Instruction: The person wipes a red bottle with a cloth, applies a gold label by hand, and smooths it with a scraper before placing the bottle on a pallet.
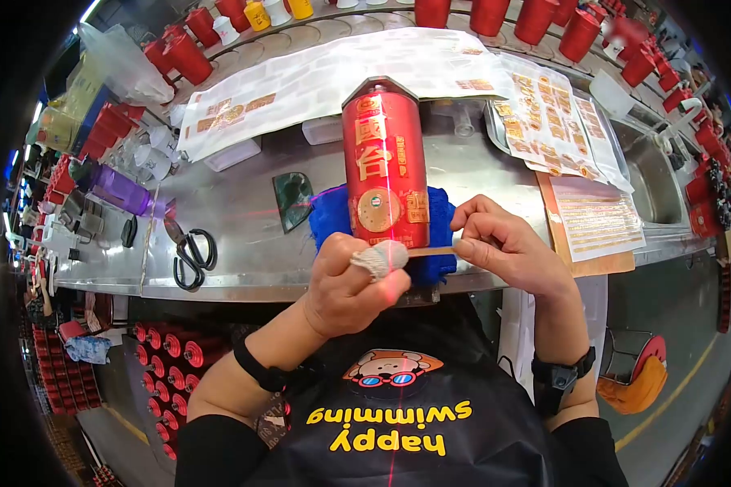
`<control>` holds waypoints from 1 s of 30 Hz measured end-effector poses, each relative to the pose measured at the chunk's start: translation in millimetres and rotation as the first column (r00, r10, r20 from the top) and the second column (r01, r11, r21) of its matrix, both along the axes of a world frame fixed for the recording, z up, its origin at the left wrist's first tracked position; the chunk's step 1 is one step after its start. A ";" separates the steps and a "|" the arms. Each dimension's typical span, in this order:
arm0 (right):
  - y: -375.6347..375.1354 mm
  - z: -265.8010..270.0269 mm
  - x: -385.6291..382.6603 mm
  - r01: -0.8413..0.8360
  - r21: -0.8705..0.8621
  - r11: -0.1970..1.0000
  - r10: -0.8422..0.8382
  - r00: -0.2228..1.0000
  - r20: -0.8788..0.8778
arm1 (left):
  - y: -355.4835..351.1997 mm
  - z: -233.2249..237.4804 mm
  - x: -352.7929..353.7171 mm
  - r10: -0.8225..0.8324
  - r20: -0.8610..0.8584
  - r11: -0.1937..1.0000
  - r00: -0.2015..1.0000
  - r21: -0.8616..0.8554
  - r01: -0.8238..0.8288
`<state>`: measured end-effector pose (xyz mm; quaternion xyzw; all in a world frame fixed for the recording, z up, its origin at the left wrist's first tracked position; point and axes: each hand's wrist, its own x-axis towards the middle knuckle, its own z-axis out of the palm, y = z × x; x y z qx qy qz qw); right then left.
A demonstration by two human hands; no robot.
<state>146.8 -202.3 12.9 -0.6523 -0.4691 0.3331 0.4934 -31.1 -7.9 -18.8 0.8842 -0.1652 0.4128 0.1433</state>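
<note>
A red bottle with gold characters and a round gold emblem lies on a blue cloth on the metal table. At its near end is my left hand, closed, with a white covering on one finger. My right hand is to the right, thumb and fingers pinched on the end of a thin tan strip. The strip runs between both hands along the bottle's near edge. Whether my left fingers grip the strip or the bottle is hidden.
Black scissors and a dark green flat piece lie left of the bottle. Sheets of gold labels are at the right, near a sink. A purple bottle lies at the left. Red bottles stand on the conveyor behind.
</note>
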 end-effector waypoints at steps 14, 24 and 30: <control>0.8 -1.1 0.6 0.014 -0.023 1.000 -0.014 1.000 -0.001 | 2.0 8.0 2.8 -0.027 -0.011 0.997 1.000 0.072 0.028; 2.5 -3.7 -1.8 0.022 0.005 1.000 -0.022 0.998 -0.055 | 2.5 -11.1 0.4 -0.030 0.032 0.995 0.999 -0.096 0.033; 4.6 -7.7 -0.3 0.015 0.015 1.000 -0.014 1.000 -0.025 | 1.3 13.2 7.8 -0.064 -0.029 0.983 0.998 0.173 0.068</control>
